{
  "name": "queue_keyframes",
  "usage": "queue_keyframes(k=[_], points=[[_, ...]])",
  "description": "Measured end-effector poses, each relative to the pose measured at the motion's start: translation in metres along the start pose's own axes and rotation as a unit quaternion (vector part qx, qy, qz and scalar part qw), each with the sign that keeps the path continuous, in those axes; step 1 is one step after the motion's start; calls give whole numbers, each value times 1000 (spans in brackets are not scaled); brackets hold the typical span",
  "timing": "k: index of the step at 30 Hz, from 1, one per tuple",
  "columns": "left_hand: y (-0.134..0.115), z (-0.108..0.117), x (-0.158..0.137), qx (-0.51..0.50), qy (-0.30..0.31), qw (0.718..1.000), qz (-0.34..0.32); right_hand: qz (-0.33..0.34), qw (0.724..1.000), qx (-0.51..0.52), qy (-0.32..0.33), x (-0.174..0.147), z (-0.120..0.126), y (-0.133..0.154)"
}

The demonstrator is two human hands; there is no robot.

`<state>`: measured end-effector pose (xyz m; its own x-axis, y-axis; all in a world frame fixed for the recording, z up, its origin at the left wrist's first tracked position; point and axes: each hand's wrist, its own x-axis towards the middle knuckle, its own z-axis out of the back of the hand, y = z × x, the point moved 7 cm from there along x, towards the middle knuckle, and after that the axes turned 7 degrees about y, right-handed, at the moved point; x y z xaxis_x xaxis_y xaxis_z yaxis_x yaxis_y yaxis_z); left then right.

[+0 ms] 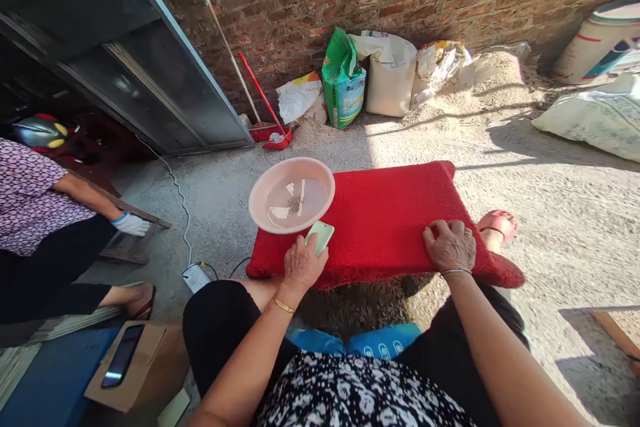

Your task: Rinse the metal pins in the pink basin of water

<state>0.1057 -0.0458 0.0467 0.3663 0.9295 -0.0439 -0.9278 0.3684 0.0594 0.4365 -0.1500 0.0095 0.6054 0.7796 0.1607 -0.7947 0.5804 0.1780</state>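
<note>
A thick red cloth (385, 213) lies over a low bench or board in front of my knees. My left hand (303, 263) is closed around a pale green, flat, rounded block (321, 236) at the cloth's near left part; its underside is hidden. Just beyond it, a pink plastic basin (256, 210) of water rests on the cloth's left end, with a small dark patch in the water. On the right end of the cloth, my right hand (450, 247) presses down with bent fingers closed on the fabric.
To the left sits another person, a white-gloved hand (131, 223) showing. A phone (123, 355) lies on a cardboard box (145, 373). A power strip (197, 277) with cables is by my left knee. Bags (345, 83) and a red dustpan (280, 139) stand along the brick wall.
</note>
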Motion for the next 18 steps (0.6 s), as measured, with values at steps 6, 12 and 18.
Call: queue_keyframes(k=[6,12,18], points=[[-84,-9,-30,-20,14,989,-148,3,1000,-3,-3,0,0,0],[-105,1,-51,-94,30,967,-236,2,1000,-1,-5,-1,-1,-1],[-46,7,12,-24,-4,999,-32,-1,1000,5,5,0,0,0]])
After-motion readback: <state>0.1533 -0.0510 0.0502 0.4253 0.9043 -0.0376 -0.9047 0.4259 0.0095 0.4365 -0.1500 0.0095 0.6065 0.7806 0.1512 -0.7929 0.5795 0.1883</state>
